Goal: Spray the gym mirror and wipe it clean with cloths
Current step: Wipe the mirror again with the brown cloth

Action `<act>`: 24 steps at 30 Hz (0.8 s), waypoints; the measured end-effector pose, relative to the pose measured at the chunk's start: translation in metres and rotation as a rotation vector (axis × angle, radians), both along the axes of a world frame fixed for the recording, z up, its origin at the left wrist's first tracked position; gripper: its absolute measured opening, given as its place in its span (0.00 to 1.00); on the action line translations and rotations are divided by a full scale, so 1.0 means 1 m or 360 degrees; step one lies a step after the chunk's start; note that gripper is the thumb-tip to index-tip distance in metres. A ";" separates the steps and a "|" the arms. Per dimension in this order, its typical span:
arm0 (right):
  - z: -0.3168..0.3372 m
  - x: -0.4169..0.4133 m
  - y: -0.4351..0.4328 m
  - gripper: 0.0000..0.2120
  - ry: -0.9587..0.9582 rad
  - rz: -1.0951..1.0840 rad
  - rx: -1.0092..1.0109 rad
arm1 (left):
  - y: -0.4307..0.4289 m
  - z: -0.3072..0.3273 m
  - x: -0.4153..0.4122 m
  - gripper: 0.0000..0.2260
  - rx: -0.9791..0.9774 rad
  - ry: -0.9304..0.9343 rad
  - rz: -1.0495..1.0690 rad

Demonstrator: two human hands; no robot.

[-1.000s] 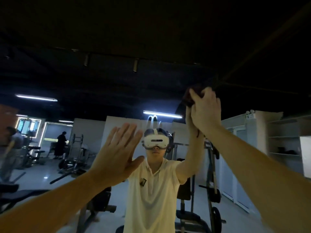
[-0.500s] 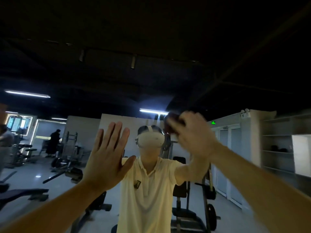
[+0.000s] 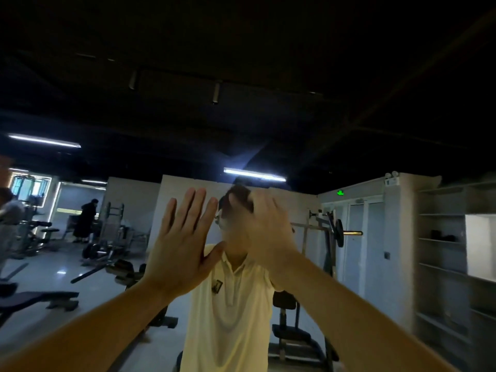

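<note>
The gym mirror (image 3: 375, 130) fills the whole view and reflects the room and me in a pale polo shirt. My left hand (image 3: 182, 242) lies flat against the glass, fingers straight and spread, left of centre. My right hand (image 3: 264, 229) is blurred with motion just to its right and presses a dark cloth (image 3: 240, 200) to the mirror; only the cloth's upper edge shows past the fingers. No spray bottle is in view.
Everything else is a reflection: weight benches and racks at the left and lower centre, a barbell rack (image 3: 332, 232) right of my hands, white shelving (image 3: 442, 251) at the far right, a person in dark clothes (image 3: 86, 221) in the far left background.
My right hand has swept the cloth down and to the left across the glass, from high right to beside my left hand. The left hand has stayed flat on the mirror.
</note>
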State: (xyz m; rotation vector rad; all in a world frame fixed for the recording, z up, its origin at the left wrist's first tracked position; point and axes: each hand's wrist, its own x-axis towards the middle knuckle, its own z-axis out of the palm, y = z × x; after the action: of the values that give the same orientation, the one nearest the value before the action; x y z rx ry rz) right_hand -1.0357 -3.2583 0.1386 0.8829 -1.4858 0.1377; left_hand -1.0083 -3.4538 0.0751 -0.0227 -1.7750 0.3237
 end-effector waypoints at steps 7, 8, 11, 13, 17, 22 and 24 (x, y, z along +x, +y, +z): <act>0.059 -0.052 0.144 0.25 -0.0064 -0.0430 -0.0639 | -0.002 -0.001 -0.003 0.38 -0.0010 -0.0005 0.0038; 0.068 -0.058 0.147 0.25 -0.0117 -0.0425 -0.0862 | -0.002 -0.001 -0.004 0.39 -0.0009 -0.0008 0.0034; 0.097 -0.049 0.110 0.23 -0.0243 -0.0333 -0.1380 | -0.002 -0.001 -0.007 0.39 -0.0015 0.0006 0.0023; 0.098 -0.035 0.068 0.22 -0.0237 -0.0291 -0.1413 | -0.002 -0.002 -0.008 0.39 -0.0026 0.0020 -0.0004; 0.045 -0.002 -0.003 0.27 -0.0229 -0.0150 -0.0613 | -0.002 -0.001 -0.007 0.38 -0.0039 0.0030 -0.0016; 0.041 -0.014 0.045 0.27 0.0064 -0.0337 0.0108 | -0.004 0.001 -0.005 0.38 -0.0037 0.0029 -0.0009; 0.071 -0.031 0.089 0.21 -0.0074 -0.0404 -0.0227 | -0.005 0.000 -0.006 0.38 -0.0032 0.0036 0.0004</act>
State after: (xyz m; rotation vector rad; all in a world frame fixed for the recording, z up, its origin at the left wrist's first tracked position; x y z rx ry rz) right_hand -1.0670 -3.1695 0.2093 0.5745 -1.5970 0.0756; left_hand -1.0140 -3.4593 0.0753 -0.0309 -1.7495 0.3423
